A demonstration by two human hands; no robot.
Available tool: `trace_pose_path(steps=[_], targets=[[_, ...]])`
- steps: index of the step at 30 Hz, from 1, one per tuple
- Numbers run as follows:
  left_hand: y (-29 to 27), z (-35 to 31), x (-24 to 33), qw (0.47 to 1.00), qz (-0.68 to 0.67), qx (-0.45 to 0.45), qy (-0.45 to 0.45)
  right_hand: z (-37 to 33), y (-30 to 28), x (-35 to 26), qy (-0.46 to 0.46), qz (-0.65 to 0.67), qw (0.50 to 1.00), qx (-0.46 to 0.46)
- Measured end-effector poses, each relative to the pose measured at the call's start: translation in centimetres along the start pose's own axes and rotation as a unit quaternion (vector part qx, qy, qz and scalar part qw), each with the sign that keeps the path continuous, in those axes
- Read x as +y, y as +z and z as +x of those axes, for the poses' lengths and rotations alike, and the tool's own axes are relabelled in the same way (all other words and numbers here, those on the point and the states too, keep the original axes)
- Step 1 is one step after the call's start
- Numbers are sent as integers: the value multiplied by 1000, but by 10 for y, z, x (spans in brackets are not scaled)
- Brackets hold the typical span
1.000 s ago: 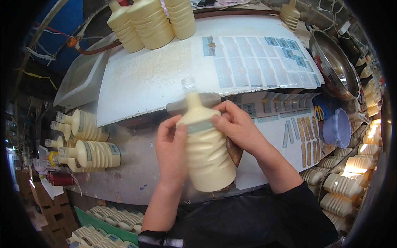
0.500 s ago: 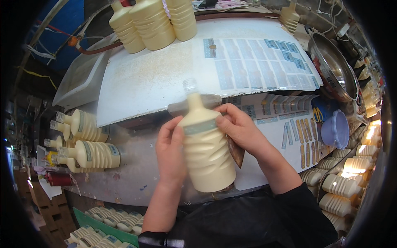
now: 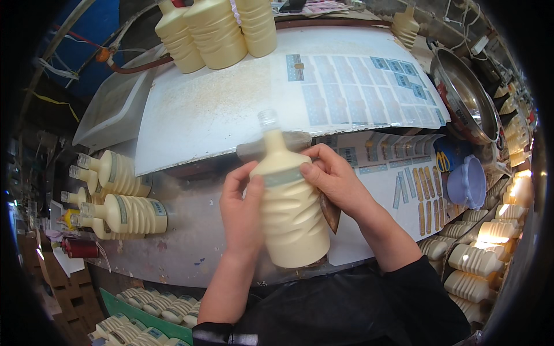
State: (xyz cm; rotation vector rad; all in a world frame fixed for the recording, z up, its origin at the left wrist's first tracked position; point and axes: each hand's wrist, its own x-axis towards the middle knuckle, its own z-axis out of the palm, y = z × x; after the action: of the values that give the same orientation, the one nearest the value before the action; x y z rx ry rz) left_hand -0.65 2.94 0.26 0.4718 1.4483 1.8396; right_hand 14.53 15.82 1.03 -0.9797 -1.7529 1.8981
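A cream bottle (image 3: 294, 225) with a rippled body and a clear threaded neck is held tilted in front of me, its neck pointing away. Round its shoulder runs a grey-green label band (image 3: 283, 176). My left hand (image 3: 242, 199) grips the bottle's left side, thumb pressed on the band's left end. On the right shoulder, my right hand (image 3: 334, 176) has its thumb on the band's other end, fingers behind. A brown pointed blade-like tool (image 3: 329, 213) sticks out below my right palm; how it is held is hidden.
Several labelled bottles (image 3: 135, 214) lie at left beside a red thread spool (image 3: 81, 248). A white board (image 3: 196, 115) carries label sheets. At right are label strips (image 3: 427, 181), a purple bucket (image 3: 467, 181) and a metal pan (image 3: 461, 86). More bottles fill a green crate (image 3: 138, 317).
The left thumb has shifted slightly up and right onto the label band. The bottle and right hand have barely moved.
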Motion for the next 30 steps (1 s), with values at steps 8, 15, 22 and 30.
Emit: trace_pose_path(steps=[8, 15, 22, 30], targets=[[-10, -1, -2, 999, -34, -15, -20, -2, -8, 2, -13, 47, 998, -46], [-10, -1, -5, 1000, -30, -1, -2, -4, -3, 3, -5, 68, 997, -42], [-11, -3, -1, 1000, -15, -12, -17, -4, -7, -3, -17, 26, 999, -36], [6, -8, 14, 1000, -21, -1, -19, -4, -10, -3, -25, 71, 996, -43]])
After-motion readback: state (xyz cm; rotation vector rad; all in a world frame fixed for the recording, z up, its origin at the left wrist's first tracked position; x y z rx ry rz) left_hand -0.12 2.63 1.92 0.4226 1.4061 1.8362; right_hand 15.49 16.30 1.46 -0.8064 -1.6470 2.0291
